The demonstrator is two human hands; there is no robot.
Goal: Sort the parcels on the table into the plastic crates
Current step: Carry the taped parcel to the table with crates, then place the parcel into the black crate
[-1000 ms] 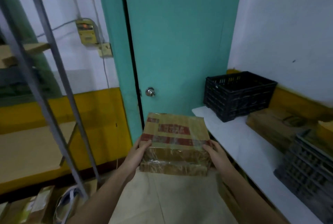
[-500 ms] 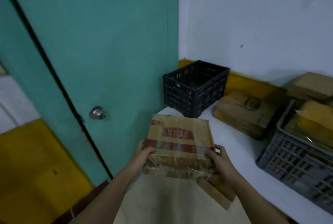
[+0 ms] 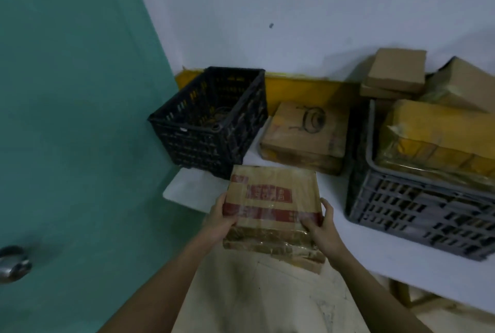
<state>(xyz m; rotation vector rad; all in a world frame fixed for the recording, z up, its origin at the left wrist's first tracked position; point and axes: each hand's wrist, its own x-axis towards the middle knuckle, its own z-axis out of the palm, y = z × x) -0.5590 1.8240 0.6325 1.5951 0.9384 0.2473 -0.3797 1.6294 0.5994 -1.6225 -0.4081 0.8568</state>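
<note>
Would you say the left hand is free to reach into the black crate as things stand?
Probably not yet: the left hand and right hand both grip the taped parcel. The black crate itself stands open-topped just beyond.

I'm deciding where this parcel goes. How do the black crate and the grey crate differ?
The black crate stands in the corner by the door; the grey crate sits further right. The black crate looks nearly empty, while the grey crate is piled with yellow-wrapped parcels. Both are slotted plastic, standing upright on the white table.
</note>
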